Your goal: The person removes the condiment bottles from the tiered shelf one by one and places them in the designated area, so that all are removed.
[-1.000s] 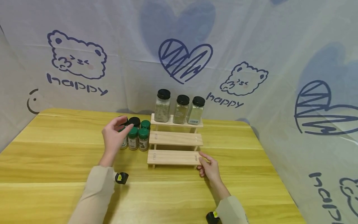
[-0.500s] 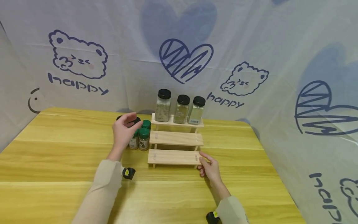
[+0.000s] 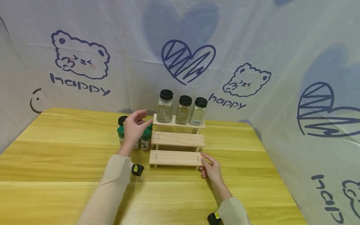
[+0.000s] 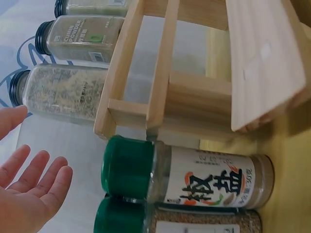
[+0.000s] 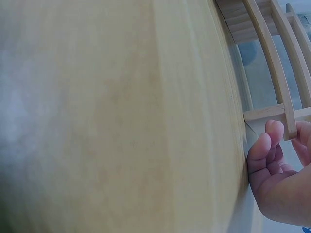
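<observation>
A three-step wooden spice rack [image 3: 177, 139] stands on the table. Its top step carries a tall jar of flaky herbs [image 3: 164, 107], a cumin powder jar [image 4: 85, 39] and a third black-capped jar [image 3: 198, 111]. With fingers apart and nothing between them, my left hand [image 3: 133, 129] is over the group of small spice jars left of the rack. It hides part of that group; a green-capped jar [image 4: 189, 172] shows below it in the left wrist view. My right hand [image 3: 212, 170] pinches the right end of the lowest step [image 5: 277, 73], fingers on either side of the board.
A black-capped jar [image 3: 122, 120] and a green-capped jar [image 3: 121, 134] stand at the left of the small group. Behind the table [image 3: 56, 150] hangs a white cloth [image 3: 129, 34] printed with bears and hearts, close behind the rack.
My left hand has moved right and slightly farther back across the small jars, uncovering the leftmost ones and covering others. My right hand has stayed at the lowest step.
</observation>
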Demonstrator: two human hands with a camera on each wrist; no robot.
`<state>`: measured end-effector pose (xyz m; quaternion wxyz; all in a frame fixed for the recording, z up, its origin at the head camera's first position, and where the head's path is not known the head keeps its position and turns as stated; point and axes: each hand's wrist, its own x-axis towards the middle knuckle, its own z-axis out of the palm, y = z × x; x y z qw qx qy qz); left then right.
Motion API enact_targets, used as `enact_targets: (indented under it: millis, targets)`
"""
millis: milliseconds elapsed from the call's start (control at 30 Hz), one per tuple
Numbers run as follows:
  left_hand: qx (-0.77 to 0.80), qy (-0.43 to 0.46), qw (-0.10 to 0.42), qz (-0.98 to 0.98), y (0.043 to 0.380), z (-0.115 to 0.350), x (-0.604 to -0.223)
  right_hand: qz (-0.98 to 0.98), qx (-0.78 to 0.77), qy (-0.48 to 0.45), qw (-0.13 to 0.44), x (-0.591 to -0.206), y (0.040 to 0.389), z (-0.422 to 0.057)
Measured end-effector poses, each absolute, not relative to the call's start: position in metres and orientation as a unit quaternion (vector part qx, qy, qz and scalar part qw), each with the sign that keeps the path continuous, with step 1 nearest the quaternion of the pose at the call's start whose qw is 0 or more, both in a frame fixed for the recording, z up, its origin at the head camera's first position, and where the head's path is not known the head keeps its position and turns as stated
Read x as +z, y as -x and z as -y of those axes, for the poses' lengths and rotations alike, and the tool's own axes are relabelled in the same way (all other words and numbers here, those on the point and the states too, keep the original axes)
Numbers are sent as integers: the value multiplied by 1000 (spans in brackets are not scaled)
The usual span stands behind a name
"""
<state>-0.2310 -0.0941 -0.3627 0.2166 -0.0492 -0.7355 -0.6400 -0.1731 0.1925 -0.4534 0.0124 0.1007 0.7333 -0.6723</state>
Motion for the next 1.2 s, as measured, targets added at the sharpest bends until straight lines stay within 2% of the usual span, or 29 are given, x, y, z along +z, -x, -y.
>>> enact_targets:
  millis: [200,667,1200]
  targets:
    - [-642,54,216,734,230,87,-350,-738,-667,-103,12,-452,174,-193]
    - [-640,54,214,736,246,80,-347,-737,-668,-100,10,-452,175,-192]
    - [-672,43,170,720,262,72,-347,-733,-677,-64,0,-456,172,-195]
